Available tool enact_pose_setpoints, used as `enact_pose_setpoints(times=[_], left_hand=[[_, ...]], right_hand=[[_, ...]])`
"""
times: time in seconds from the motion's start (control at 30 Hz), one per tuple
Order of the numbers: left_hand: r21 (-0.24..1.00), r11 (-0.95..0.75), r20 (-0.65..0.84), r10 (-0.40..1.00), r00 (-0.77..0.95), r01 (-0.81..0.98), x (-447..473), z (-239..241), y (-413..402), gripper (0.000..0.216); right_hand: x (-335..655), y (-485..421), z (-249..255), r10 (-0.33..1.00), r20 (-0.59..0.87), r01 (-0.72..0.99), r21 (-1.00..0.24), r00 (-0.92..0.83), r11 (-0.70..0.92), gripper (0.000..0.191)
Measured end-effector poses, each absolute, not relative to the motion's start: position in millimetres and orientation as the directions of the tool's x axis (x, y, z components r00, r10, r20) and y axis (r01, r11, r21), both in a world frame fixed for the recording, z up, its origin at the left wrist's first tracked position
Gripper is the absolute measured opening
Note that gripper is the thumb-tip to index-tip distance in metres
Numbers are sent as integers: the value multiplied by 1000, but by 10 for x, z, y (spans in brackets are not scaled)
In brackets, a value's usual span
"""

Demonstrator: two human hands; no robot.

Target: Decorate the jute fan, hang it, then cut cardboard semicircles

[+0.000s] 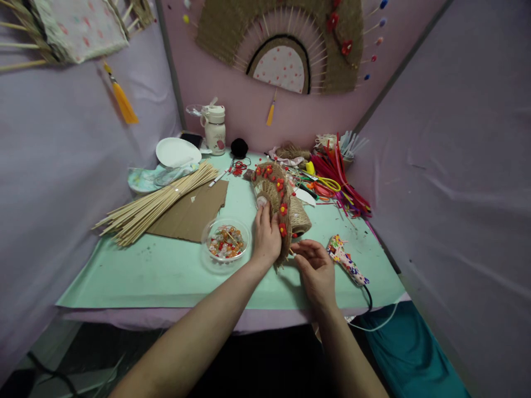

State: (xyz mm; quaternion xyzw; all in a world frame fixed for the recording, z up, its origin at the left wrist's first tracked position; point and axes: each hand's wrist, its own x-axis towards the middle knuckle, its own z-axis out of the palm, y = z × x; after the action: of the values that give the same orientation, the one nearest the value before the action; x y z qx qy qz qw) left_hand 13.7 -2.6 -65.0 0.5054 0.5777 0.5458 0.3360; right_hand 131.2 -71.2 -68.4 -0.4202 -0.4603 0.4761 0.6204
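Note:
A small burlap fan (284,193), trimmed with red flowers with yellow centres, is held tilted on edge above the table. My left hand (267,237) is closed on its inner side, thumb and fingers gripping near the pale centre. At the fan's lower right edge, a thin stick end with a small pale tip (292,252) pokes out. The fingertips of my right hand (318,271) pinch together right beside that tip; what lies between them is too small to make out. Behind the fan lies a roll of twine (301,216), partly hidden.
A clear bowl (206,251) of mixed beads stands left of the fan. Bamboo sticks (161,204) lie over cardboard (186,216). A patterned glue gun (347,261) with a cord rests at right. Scissors (326,180), pipe cleaners (338,171) and a bottle (215,130) are farther back.

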Motion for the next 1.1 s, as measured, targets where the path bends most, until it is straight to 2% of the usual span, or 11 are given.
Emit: enact_pose_setpoints(times=[1.1], left_hand=[[968,-108,168,950,-265,226,143,-660,-25,54]], right_hand=[[1317,-697,-707,976,178,-193,-960,129,201,26]])
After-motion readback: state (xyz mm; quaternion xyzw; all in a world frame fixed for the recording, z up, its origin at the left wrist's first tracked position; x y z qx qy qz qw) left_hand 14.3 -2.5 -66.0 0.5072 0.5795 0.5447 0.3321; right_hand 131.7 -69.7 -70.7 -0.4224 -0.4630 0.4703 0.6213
